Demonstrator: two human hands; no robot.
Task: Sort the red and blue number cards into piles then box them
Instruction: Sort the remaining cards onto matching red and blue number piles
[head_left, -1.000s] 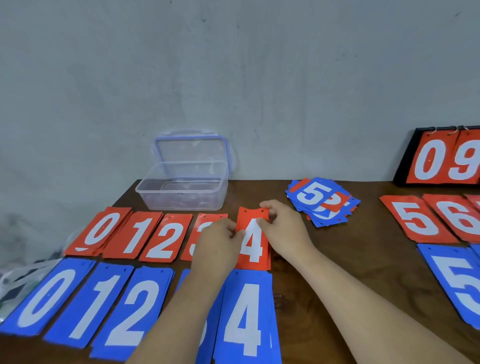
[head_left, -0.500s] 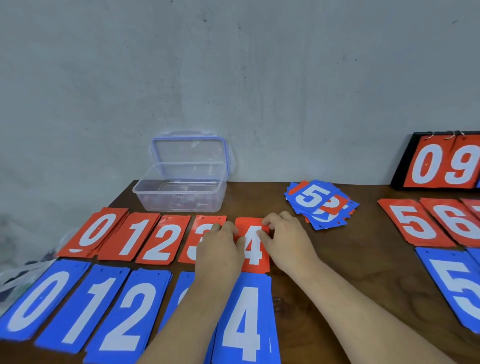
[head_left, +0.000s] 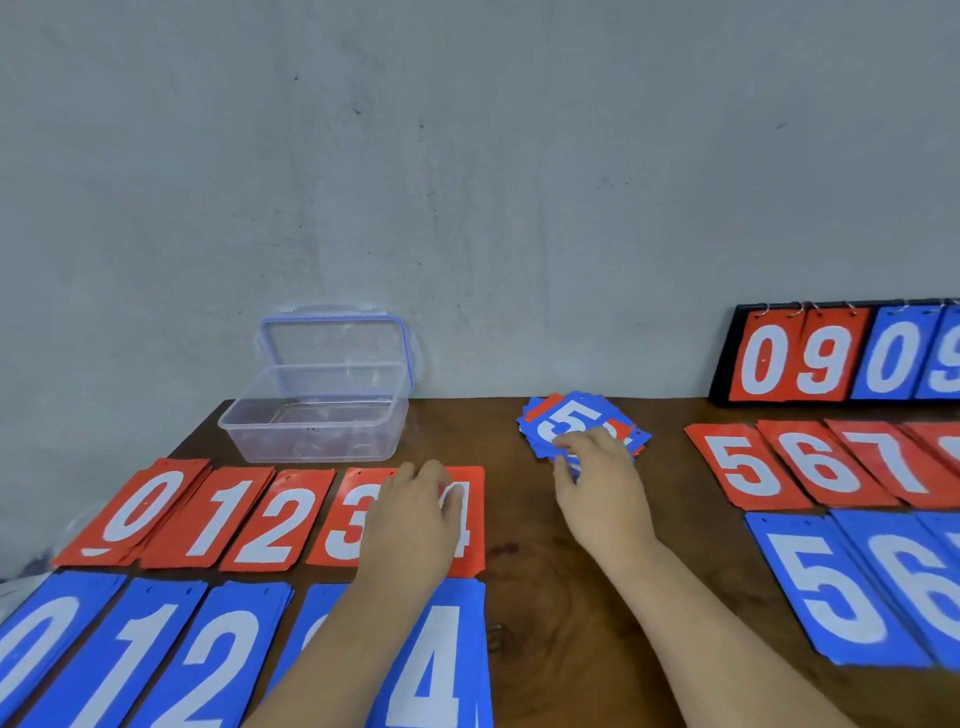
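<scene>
Red number cards lie in a row of piles 0 (head_left: 140, 514), 1, 2, 3 (head_left: 345, 519) and 4 (head_left: 471, 525), with blue piles 0 to 4 (head_left: 431, 670) in front of them. My left hand (head_left: 415, 525) rests with relaxed fingers across the red 3 and 4 piles. A loose mixed pile (head_left: 576, 415) of red and blue cards, a blue 5 on top, sits further back. At that pile's near edge is my right hand (head_left: 602, 483), whose thumb and fingers pinch cards there. The clear plastic box (head_left: 311, 415) stands open at the back left.
To the right lie red piles 5 (head_left: 743, 467), 6 and 7, and blue piles 5 (head_left: 826, 587) and 6. A black flip scoreboard (head_left: 831, 358) leans on the wall at the back right. Bare brown table (head_left: 545, 597) shows between the two groups.
Both hands laid the red 4 card flat on its pile. My right hand then left it and moved back and right to the mixed pile. My left hand stayed on the red piles.
</scene>
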